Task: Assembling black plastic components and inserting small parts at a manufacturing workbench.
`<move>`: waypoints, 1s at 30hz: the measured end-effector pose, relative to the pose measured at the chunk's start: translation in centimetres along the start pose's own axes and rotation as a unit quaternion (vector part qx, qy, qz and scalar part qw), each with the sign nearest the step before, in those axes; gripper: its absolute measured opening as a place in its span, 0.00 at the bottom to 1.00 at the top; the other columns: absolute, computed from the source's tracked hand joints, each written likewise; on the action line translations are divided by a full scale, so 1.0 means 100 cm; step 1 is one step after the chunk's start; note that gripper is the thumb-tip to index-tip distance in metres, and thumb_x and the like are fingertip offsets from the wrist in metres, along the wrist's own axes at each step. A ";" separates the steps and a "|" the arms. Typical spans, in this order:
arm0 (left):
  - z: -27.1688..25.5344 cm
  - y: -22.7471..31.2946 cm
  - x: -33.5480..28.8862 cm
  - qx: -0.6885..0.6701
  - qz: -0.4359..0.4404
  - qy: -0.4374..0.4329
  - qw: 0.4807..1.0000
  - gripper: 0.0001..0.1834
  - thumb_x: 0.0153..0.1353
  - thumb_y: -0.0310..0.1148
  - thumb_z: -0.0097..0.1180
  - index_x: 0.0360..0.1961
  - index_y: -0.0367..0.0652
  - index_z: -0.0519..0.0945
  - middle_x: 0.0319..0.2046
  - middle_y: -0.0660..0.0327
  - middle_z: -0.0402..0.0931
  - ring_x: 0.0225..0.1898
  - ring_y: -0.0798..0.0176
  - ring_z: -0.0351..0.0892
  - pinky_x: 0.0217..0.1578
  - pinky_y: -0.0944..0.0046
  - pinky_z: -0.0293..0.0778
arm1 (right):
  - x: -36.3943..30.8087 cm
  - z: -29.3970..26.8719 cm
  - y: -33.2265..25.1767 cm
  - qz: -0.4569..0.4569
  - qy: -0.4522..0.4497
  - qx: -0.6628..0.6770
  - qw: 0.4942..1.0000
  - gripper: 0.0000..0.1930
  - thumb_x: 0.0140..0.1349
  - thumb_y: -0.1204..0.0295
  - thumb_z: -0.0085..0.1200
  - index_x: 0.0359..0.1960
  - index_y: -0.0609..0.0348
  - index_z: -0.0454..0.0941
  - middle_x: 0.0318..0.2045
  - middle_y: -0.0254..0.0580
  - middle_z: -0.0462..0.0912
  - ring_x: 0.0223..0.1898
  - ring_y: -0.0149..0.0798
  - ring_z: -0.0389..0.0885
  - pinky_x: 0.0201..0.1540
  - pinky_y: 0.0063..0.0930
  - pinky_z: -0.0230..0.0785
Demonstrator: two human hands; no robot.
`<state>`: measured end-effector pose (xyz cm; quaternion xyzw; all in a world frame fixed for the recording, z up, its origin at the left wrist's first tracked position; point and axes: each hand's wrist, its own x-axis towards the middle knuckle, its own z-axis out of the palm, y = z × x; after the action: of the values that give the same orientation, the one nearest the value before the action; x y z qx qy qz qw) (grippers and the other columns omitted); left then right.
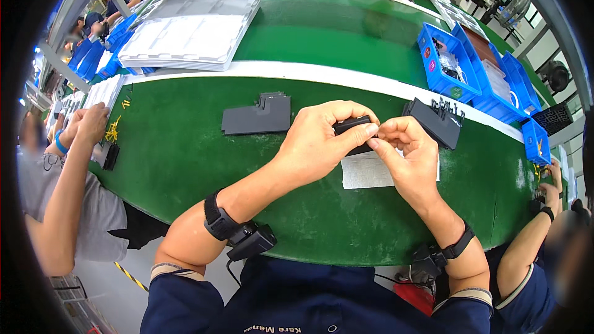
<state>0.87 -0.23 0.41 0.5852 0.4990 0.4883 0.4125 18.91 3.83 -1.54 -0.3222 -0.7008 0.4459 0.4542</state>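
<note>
My left hand (322, 139) is closed around a small black block-shaped part (352, 125), held above the green table. The thumb lies along the part's near side, and the fingers wrap over its far side. My right hand (408, 158) meets it at the right end, thumb and forefinger pinched together; whatever sits between those fingertips is too small and hidden to make out. Beneath both hands lies a white sheet of paper or cloth (368, 173). Flat black pieces (257, 120) are laid together left of my hands, and another black group (436, 125) lies to the right.
White plastic trays (185, 31) are stacked at the far left. Blue bins (448, 65) with small parts line the far right, beside a smaller blue bin (535, 142). Co-workers' arms reach in at both sides; yellow pieces (112, 130) lie by the left one. A white strip (297, 71) crosses the table.
</note>
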 end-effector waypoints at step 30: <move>-0.098 -0.033 0.026 0.394 0.056 0.095 0.912 0.12 0.62 0.38 0.62 0.38 0.38 0.84 0.30 0.61 0.82 0.32 0.64 0.79 0.36 0.63 0.73 | 0.035 -0.069 0.014 -0.200 0.018 -0.501 0.842 0.18 0.46 0.76 0.67 0.42 0.65 0.81 0.42 0.50 0.83 0.47 0.53 0.78 0.51 0.42 0.70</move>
<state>-9.33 2.80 -0.54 0.6778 0.6544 0.3276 0.0710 24.00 9.70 -0.25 -0.3664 -0.8698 -0.0726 0.3223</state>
